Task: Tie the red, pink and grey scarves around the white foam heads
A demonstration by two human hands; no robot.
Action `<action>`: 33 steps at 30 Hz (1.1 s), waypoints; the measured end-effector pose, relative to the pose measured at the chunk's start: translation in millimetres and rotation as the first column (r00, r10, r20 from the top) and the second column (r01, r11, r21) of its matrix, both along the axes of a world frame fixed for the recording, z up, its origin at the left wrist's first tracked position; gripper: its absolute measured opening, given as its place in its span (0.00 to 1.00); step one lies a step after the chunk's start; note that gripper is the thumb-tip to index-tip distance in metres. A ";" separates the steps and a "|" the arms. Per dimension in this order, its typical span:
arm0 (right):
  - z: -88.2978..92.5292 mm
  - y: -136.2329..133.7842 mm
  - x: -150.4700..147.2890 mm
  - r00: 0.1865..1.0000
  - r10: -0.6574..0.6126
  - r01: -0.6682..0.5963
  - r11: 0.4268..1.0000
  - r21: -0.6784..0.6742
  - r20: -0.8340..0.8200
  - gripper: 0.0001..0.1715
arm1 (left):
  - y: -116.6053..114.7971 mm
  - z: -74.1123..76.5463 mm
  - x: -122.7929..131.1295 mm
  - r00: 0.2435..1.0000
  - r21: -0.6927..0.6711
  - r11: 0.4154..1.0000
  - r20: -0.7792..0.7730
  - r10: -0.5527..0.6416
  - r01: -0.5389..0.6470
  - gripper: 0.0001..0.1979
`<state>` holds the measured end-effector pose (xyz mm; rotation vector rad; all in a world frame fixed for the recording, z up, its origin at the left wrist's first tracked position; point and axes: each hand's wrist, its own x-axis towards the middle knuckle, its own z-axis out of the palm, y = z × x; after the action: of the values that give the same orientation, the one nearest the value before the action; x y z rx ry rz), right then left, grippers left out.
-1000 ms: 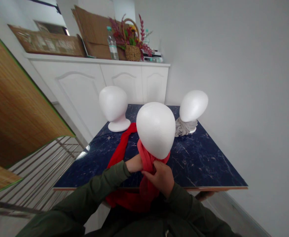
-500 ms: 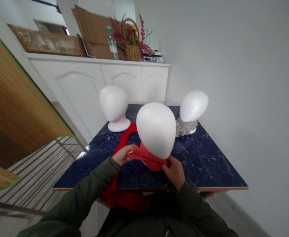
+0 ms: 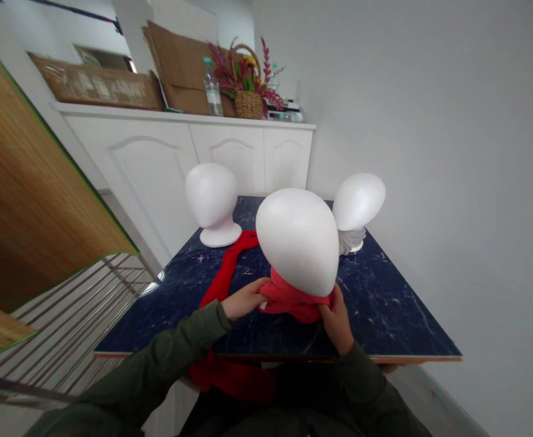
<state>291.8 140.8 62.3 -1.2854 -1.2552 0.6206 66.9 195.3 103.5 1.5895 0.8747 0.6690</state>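
A white foam mannequin head (image 3: 296, 237) stands tilted near the table's front, with a coral-red scarf (image 3: 291, 301) wrapped round its neck. At the scarf's left side my left hand (image 3: 247, 297) is closed on the cloth. My right hand (image 3: 337, 320) pinches the scarf on the other side, just under the head. A brighter red scarf (image 3: 224, 273) lies along the table to the left and hangs over the front edge towards my lap. The base of the middle head is hidden by the cloth.
Farther back stand a bare white head (image 3: 212, 194) on the left and another head (image 3: 360, 200) on the right with a grey scarf (image 3: 352, 241) at its neck. A metal rack (image 3: 79, 321) borders the dark blue table (image 3: 385, 303). Behind is a white cabinet (image 3: 152, 164).
The middle head has shifted right and tilted more. Both hands have moved right with the coral scarf, whose left part now sits closer to the neck.
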 end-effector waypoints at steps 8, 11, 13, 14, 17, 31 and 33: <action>-12.0 15.1 78.6 0.898 -0.253 0.279 0.960 0.021 -0.360 0.18 | 22.5 18.9 47.1 0.980 0.195 0.960 -0.038 -0.197 0.200 0.30; -16.6 23.6 119.5 0.834 -0.389 0.450 0.890 0.076 -0.391 0.22 | 46.4 22.6 29.2 0.985 0.360 0.932 -0.173 0.025 0.039 0.26; -18.4 26.6 144.3 0.792 -0.512 0.564 0.823 0.075 -0.333 0.23 | 63.7 20.5 5.3 0.935 0.464 0.880 -0.262 0.240 -0.096 0.24; -19.0 27.0 154.2 0.767 -0.575 0.613 0.788 0.059 -0.286 0.23 | 71.3 17.9 -8.3 0.881 0.509 0.849 -0.326 0.344 -0.143 0.24; -19.4 25.5 170.5 0.695 -0.712 0.715 0.699 -0.013 -0.097 0.20 | 84.2 6.8 -46.3 0.582 0.581 0.798 -0.598 0.551 -0.158 0.25; -24.5 15.1 165.6 0.626 -0.732 0.746 0.662 0.067 0.269 0.38 | 59.9 2.7 -55.7 0.726 0.543 0.816 -0.478 0.494 -0.198 0.18; -22.0 5.8 146.6 0.534 -0.799 0.766 0.596 0.243 0.277 0.43 | 45.3 10.4 -44.6 0.841 0.473 0.852 -0.347 0.414 -0.224 0.18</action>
<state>438.4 146.6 40.3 -1.7552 -0.8073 -0.3606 22.3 240.6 113.9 2.0465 1.4403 0.7890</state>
